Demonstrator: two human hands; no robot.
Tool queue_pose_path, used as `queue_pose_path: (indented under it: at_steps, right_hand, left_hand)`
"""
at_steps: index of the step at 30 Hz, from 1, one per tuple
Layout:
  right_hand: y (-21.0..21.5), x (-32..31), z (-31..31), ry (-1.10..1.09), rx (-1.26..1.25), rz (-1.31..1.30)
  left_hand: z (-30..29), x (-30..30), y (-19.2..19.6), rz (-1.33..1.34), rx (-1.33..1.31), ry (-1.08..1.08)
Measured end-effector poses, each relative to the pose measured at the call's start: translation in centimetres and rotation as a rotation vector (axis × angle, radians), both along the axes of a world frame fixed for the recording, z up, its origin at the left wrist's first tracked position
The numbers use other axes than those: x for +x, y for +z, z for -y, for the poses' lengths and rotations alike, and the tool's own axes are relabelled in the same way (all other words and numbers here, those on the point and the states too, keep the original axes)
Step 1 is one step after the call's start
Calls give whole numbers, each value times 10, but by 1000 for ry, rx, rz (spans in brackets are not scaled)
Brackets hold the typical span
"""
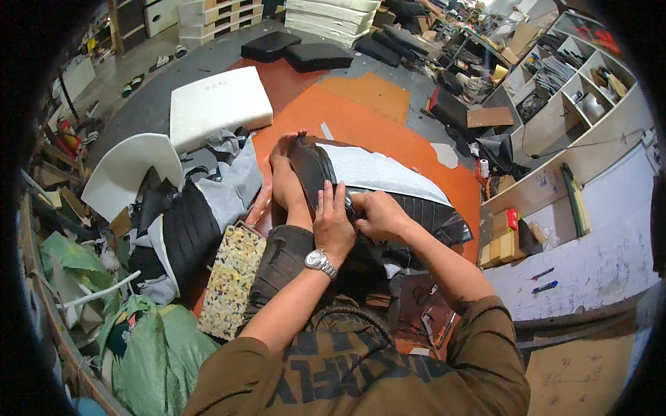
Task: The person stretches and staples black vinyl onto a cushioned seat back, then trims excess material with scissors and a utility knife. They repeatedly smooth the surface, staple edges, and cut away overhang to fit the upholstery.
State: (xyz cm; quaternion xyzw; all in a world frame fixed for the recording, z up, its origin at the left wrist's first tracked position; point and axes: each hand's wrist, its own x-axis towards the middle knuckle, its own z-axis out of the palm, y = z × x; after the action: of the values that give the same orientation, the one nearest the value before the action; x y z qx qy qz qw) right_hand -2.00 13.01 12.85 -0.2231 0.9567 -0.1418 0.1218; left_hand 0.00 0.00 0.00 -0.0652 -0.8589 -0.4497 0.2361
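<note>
A black ribbed seat cover (423, 207) with a pale grey panel (378, 166) lies across my lap, its smooth dark border (310, 163) toward my bare left foot (286, 182). My left hand (333, 227), a silver watch at its wrist, rests on the cover with its fingers stretched toward the border. Close beside it, my right hand (380, 216) is closed, thumb and fingers pressed together at the cover's edge. Something small and shiny shows between the two hands, too small to name.
To the left are a speckled foam block (232, 281), another black and grey cover (187, 236), a white foam slab (220, 107) and a green sack (158, 347). Black cushions (319, 57) lie ahead. At right stand white shelves (555, 121) and a white board bearing a blue cutter (544, 286).
</note>
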Motion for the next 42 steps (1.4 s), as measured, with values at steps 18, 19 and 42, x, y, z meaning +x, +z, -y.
queue_pose_path:
  at_steps: [18,19,42]
  right_hand:
    - [-23,50,-41,-115,-513,-286]
    - [-21,53,-43,-148,-505,-307]
    - [-87,123,-30,-413,-384,-740]
  left_hand:
    - [101,-30,42,337,-41,-748]
    - [97,-34,44,218,-128,-693]
    - [63,-67,60,-106,-591,-1031]
